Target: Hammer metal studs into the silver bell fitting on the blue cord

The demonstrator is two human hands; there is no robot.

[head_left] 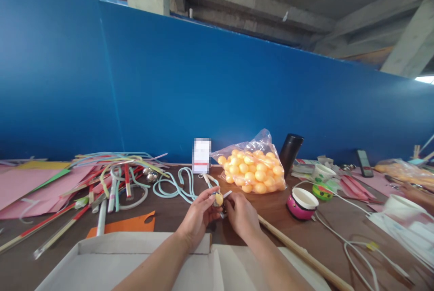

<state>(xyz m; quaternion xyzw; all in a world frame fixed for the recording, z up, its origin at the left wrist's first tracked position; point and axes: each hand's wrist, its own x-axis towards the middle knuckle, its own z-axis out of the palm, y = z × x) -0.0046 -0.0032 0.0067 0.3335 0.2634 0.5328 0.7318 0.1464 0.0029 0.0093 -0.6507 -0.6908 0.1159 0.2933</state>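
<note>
The left hand (200, 216) curls its thumb and fingers closely round a small yellowish piece (219, 199), with little gap between them, while the right hand (242, 214), also drawn in to a narrow pinch, appears to hold a slim white strip (228, 194) just beside it. Both things are held up between the two hands, over the near-middle part of the brown table (176, 221); what exactly the piece is, and whether the strip is joined to it, is too small to tell. The piece looks light and smooth, perhaps stiff-shelled, so it could slip or roll if pinched off-centre; its rounded sides seem the best place to take hold, with only gentle pressure. The strip looks thin and would probably bend, so a hold close to its working end should steady it. Just beyond the hands stands a clear bag of orange balls (251, 171), with pale blue tubing (172, 187) to its left; a wooden rod (301, 252) slants past the right forearm, and a pink bowl (301, 205) sits farther right.
</note>
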